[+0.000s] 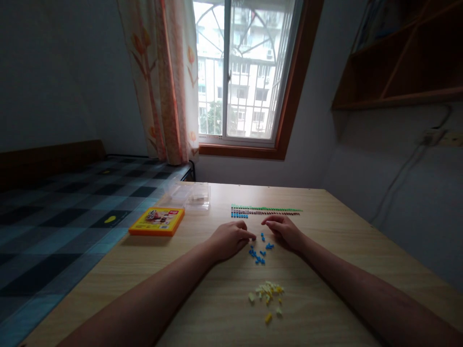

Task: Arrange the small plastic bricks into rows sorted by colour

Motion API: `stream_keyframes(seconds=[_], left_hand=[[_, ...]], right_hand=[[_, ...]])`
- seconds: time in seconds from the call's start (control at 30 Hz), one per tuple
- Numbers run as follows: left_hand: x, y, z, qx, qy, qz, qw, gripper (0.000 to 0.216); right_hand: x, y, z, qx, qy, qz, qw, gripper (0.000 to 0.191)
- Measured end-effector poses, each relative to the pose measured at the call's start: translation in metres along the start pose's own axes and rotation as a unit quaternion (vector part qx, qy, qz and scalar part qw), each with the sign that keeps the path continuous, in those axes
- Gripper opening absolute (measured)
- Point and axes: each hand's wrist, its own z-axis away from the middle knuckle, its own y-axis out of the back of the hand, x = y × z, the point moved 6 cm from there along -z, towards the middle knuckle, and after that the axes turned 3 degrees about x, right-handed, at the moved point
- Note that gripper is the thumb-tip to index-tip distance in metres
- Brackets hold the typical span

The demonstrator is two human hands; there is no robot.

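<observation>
Both my hands rest on a wooden table (325, 270). My left hand (231, 239) lies with its fingers curled and pinched at the tips, right beside a loose scatter of small blue bricks (259, 251). My right hand (284, 230) is also curled, fingertips together just above those bricks. What the fingers hold, if anything, is too small to make out. Beyond the hands run neat rows of tiny bricks (265, 210), green, dark and blue. Nearer me lies a pile of pale yellow bricks (268, 292).
An orange-yellow flat box (156, 221) lies at the table's left edge, with a clear plastic case (190, 195) behind it. A bed with a checked cover (54, 217) adjoins the table on the left. A window (246, 72) and curtain stand behind, shelves at upper right.
</observation>
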Motion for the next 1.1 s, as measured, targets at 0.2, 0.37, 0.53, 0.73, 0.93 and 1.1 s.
stream_keyframes(seconds=[0.2,0.37,0.53,0.73,0.93,1.1], left_hand=[[-0.001,0.002,-0.001,0.003,0.029,0.021,0.999,0.024],[-0.011,0.003,-0.003,0.012,0.084,0.057,0.995,0.015],[-0.017,0.002,-0.006,0.006,0.113,0.063,0.992,0.013],[-0.017,0.0,-0.007,0.002,0.111,0.046,0.993,0.015],[-0.012,0.001,-0.005,0.002,0.087,0.0,0.996,0.021],[-0.009,0.002,-0.005,-0.003,0.076,-0.033,0.997,0.021]], right_hand=[[-0.001,0.002,0.003,0.016,0.006,-0.038,0.999,0.03],[0.002,0.003,0.002,0.004,0.005,-0.041,0.999,0.029],[0.002,0.003,0.001,-0.005,0.008,-0.045,0.999,0.028],[-0.01,0.001,0.003,-0.004,0.074,0.048,0.996,0.022],[-0.018,-0.008,0.007,-0.041,0.139,0.142,0.979,0.02],[-0.025,-0.01,0.012,-0.033,0.175,0.202,0.963,0.02]])
